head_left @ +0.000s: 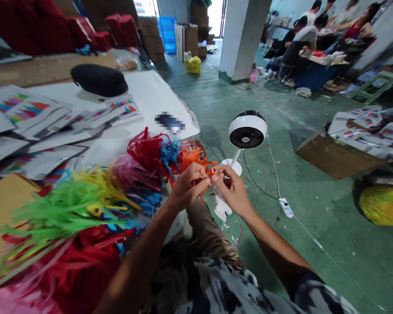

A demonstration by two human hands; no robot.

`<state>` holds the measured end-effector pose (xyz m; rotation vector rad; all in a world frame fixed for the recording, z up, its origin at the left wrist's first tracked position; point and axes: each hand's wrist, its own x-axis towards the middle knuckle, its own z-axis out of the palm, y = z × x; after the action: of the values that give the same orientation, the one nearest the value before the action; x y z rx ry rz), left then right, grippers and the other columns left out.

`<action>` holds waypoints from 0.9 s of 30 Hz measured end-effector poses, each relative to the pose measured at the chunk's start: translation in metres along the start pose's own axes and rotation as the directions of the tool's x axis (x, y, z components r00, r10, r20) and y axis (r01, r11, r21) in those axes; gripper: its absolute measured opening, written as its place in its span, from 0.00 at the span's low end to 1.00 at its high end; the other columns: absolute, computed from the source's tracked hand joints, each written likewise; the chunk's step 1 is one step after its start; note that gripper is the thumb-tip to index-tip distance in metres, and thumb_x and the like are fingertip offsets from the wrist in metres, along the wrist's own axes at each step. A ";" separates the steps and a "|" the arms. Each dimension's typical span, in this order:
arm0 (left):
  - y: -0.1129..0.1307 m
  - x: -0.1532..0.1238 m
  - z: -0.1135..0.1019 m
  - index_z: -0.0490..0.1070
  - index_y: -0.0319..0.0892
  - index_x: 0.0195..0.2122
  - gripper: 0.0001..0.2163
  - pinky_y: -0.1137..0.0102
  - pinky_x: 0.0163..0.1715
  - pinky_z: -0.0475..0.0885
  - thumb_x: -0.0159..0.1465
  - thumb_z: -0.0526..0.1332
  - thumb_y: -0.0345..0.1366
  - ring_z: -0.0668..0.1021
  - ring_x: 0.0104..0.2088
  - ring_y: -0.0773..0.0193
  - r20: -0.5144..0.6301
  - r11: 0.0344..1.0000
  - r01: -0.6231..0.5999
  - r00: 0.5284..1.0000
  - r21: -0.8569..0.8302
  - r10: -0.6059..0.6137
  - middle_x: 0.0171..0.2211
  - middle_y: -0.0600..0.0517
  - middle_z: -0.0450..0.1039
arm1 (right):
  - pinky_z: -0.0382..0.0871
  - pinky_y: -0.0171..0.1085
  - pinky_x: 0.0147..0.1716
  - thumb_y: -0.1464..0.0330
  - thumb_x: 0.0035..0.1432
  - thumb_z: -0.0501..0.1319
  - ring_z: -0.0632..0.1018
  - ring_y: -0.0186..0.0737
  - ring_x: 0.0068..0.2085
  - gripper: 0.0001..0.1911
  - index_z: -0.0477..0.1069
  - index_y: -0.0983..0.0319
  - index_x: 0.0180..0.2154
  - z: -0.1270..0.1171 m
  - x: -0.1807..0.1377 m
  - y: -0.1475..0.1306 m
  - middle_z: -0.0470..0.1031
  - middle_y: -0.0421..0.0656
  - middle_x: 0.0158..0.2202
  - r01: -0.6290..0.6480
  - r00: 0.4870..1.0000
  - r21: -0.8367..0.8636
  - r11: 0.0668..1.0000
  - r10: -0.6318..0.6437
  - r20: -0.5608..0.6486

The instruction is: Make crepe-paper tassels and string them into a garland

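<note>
My left hand [190, 183] and my right hand [229, 187] meet above my knee, fingertips pinched together. Both grip an orange paper strip [212, 168] between thumbs and fingers; its lower part is hidden behind the hands. Just behind my left hand lies an orange fringed tassel [190, 155], touching a blue tassel [170, 152] and a dark red tassel [146, 146]. Pink fringe [134, 172], yellow fringe [101, 187] and green fringe [62, 209] spread along the table to my left. Beneath my right hand hangs something white and crumpled [222, 207].
A white fan [248, 130] stands on the floor ahead, its cable running to a power strip [285, 207]. Printed packets [22, 107], a black case [99, 80] and a pixelated dark object [170, 122] lie on the table [150, 93]. A filled carton [330, 152] sits right; people work behind.
</note>
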<state>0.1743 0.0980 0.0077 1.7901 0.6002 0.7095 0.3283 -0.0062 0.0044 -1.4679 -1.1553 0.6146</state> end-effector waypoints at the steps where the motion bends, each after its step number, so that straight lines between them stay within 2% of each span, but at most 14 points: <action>1: 0.001 -0.001 0.000 0.67 0.45 0.38 0.08 0.71 0.32 0.67 0.63 0.67 0.38 0.75 0.31 0.66 0.015 0.999 -0.024 1.000 0.049 0.023 0.31 0.56 0.73 | 0.58 0.33 0.25 0.52 0.64 0.66 0.66 0.33 0.26 0.17 0.76 0.57 0.45 -0.001 0.001 0.001 0.70 0.37 0.31 -0.015 1.000 0.052 0.999 0.014 0.011; 5: 0.011 -0.005 0.002 0.68 0.45 0.38 0.07 0.71 0.31 0.65 0.64 0.66 0.36 0.73 0.29 0.67 0.016 0.985 -0.074 0.997 0.156 0.072 0.31 0.56 0.73 | 0.59 0.34 0.26 0.53 0.57 0.71 0.68 0.34 0.29 0.16 0.80 0.59 0.32 -0.002 0.005 0.005 0.74 0.41 0.35 -0.020 0.999 0.213 0.977 0.030 -0.044; 9: 0.023 -0.009 0.003 0.65 0.46 0.38 0.08 0.72 0.28 0.61 0.64 0.66 0.36 0.69 0.24 0.68 0.021 0.980 -0.065 0.998 0.188 0.062 0.25 0.60 0.70 | 0.63 0.34 0.30 0.58 0.56 0.73 0.75 0.38 0.37 0.10 0.82 0.57 0.32 -0.003 0.005 0.004 0.78 0.43 0.41 -0.011 0.996 0.360 0.933 0.044 -0.083; 11: 0.025 -0.013 0.004 0.65 0.46 0.36 0.09 0.72 0.26 0.59 0.63 0.66 0.35 0.67 0.23 0.69 -0.002 0.963 -0.061 0.998 0.262 0.064 0.24 0.61 0.68 | 0.62 0.34 0.28 0.58 0.56 0.73 0.74 0.37 0.34 0.10 0.83 0.57 0.33 -0.005 0.003 0.001 0.79 0.42 0.38 -0.056 0.997 0.405 0.913 0.074 -0.031; 14: 0.021 -0.024 0.009 0.65 0.45 0.34 0.09 0.73 0.26 0.58 0.62 0.67 0.34 0.68 0.23 0.69 -0.047 0.936 0.006 0.999 0.352 0.011 0.25 0.60 0.69 | 0.56 0.33 0.23 0.55 0.56 0.73 0.66 0.32 0.24 0.13 0.83 0.58 0.33 -0.008 0.000 -0.001 0.76 0.40 0.28 -0.110 0.994 0.390 0.914 0.107 0.029; 18: 0.008 -0.047 0.011 0.69 0.45 0.34 0.05 0.73 0.27 0.60 0.65 0.65 0.34 0.71 0.24 0.69 0.039 0.920 0.063 0.996 0.386 -0.085 0.27 0.59 0.74 | 0.46 0.32 0.18 0.54 0.59 0.72 0.56 0.29 0.19 0.16 0.81 0.60 0.32 -0.014 -0.003 0.001 0.72 0.37 0.20 -0.157 0.988 0.381 0.911 0.151 0.046; 21: 0.005 -0.056 -0.007 0.73 0.44 0.36 0.05 0.74 0.28 0.63 0.68 0.65 0.38 0.73 0.25 0.69 0.141 0.925 0.011 0.987 0.379 -0.070 0.27 0.57 0.76 | 0.47 0.31 0.16 0.53 0.60 0.71 0.58 0.28 0.17 0.16 0.77 0.59 0.33 -0.015 -0.005 0.003 0.75 0.37 0.23 -0.204 0.977 0.451 0.869 0.151 0.151; 23: 0.008 -0.049 -0.031 0.76 0.44 0.39 0.07 0.74 0.27 0.64 0.71 0.62 0.40 0.73 0.24 0.69 0.120 0.907 -0.032 0.993 0.421 -0.020 0.27 0.57 0.76 | 0.50 0.31 0.16 0.52 0.62 0.69 0.59 0.28 0.17 0.17 0.74 0.59 0.34 -0.012 -0.005 0.001 0.76 0.37 0.24 -0.231 0.967 0.456 0.859 0.149 0.208; 25: 0.012 -0.032 -0.056 0.78 0.44 0.41 0.08 0.72 0.30 0.66 0.72 0.61 0.39 0.73 0.27 0.68 -0.022 0.809 -0.069 0.995 0.584 0.101 0.30 0.55 0.78 | 0.53 0.30 0.18 0.51 0.63 0.68 0.61 0.29 0.18 0.18 0.73 0.60 0.34 -0.006 -0.003 -0.002 0.75 0.36 0.23 -0.227 0.960 0.409 0.884 0.132 0.246; 26: 0.013 -0.020 -0.067 0.78 0.44 0.42 0.07 0.70 0.35 0.68 0.72 0.61 0.38 0.76 0.32 0.65 -0.028 0.721 -0.098 0.986 0.686 0.161 0.34 0.53 0.80 | 0.54 0.30 0.19 0.51 0.63 0.67 0.62 0.29 0.19 0.19 0.73 0.60 0.34 -0.003 -0.002 -0.003 0.74 0.36 0.22 -0.214 0.958 0.377 0.901 0.118 0.260; 27: 0.012 -0.008 -0.076 0.78 0.44 0.43 0.07 0.67 0.39 0.68 0.72 0.61 0.36 0.77 0.37 0.61 0.020 0.611 -0.138 0.980 0.779 0.196 0.38 0.50 0.80 | 0.55 0.31 0.21 0.50 0.63 0.67 0.63 0.29 0.20 0.20 0.73 0.60 0.34 0.001 -0.001 -0.005 0.72 0.36 0.22 -0.199 0.957 0.345 0.917 0.105 0.272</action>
<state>0.1153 0.1381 0.0369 2.6807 0.8835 0.6831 0.3258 -0.0075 0.0086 -1.1836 -1.0462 1.0908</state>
